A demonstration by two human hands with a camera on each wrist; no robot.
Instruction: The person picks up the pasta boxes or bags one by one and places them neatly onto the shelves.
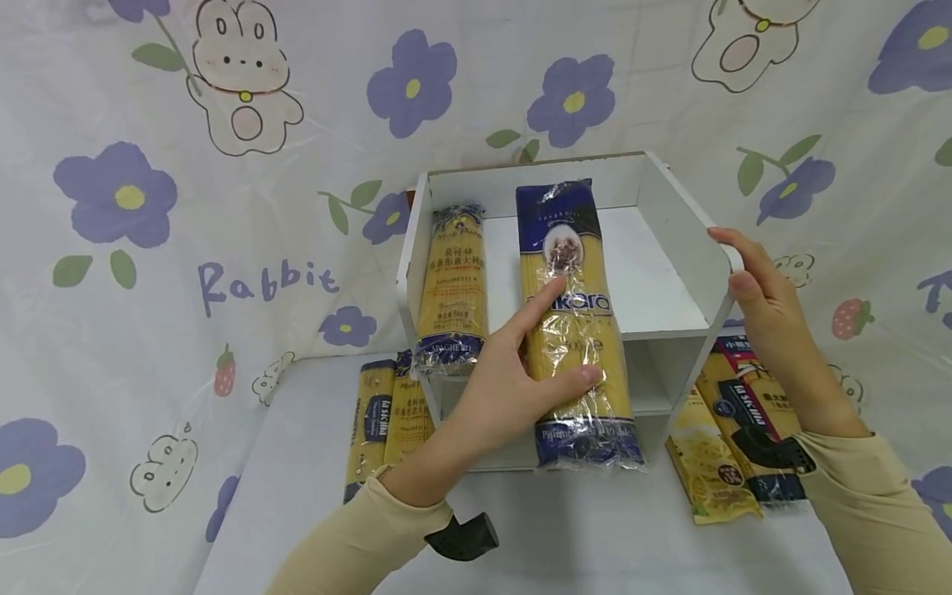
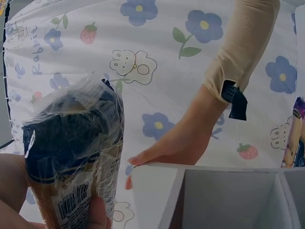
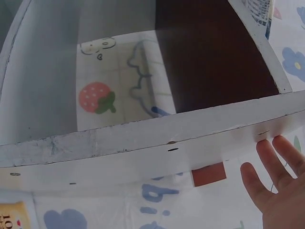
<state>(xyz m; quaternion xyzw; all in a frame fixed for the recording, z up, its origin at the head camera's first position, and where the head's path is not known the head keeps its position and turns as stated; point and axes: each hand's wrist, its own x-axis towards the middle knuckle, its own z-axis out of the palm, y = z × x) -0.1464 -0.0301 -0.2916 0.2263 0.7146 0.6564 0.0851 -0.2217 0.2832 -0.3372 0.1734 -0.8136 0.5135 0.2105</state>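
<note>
Spaghetti in a clear pack with dark blue ends [image 1: 573, 330] lies lengthwise in the upper compartment of a white shelf [image 1: 684, 240], its near end sticking out past the shelf's front edge. The left hand [image 1: 513, 372] holds this pack from its left side: the forefinger stretches across the label near the middle and the thumb presses the film lower down, so the fingers pinch it rather than wrap it. In the left wrist view the pack's blue end [image 2: 76, 148] fills the near left, with a fingertip under it.

The right hand [image 1: 766, 314] rests flat against the outside of the shelf's right wall, fingers straight and together, thumb lying along the wall's front edge, grasping nothing. The right wrist view shows those fingertips [image 3: 274, 164] just below the wall's white edge [image 3: 143, 143], and the left wrist view shows the same hand [image 2: 181, 143] laid on the shelf's top rim.

A second pack [image 1: 452, 285], yellow with dark ends, lies in the same compartment against the left wall, apart from the first. Two more packs [image 1: 387, 417] lie on the surface left of the shelf, partly behind its corner. Further packs [image 1: 736, 430] lie on the surface to the shelf's right, under the right wrist. A cloth printed with purple flowers and rabbits [image 1: 245, 74] covers the surface and hangs behind it. Both sleeves are beige.
</note>
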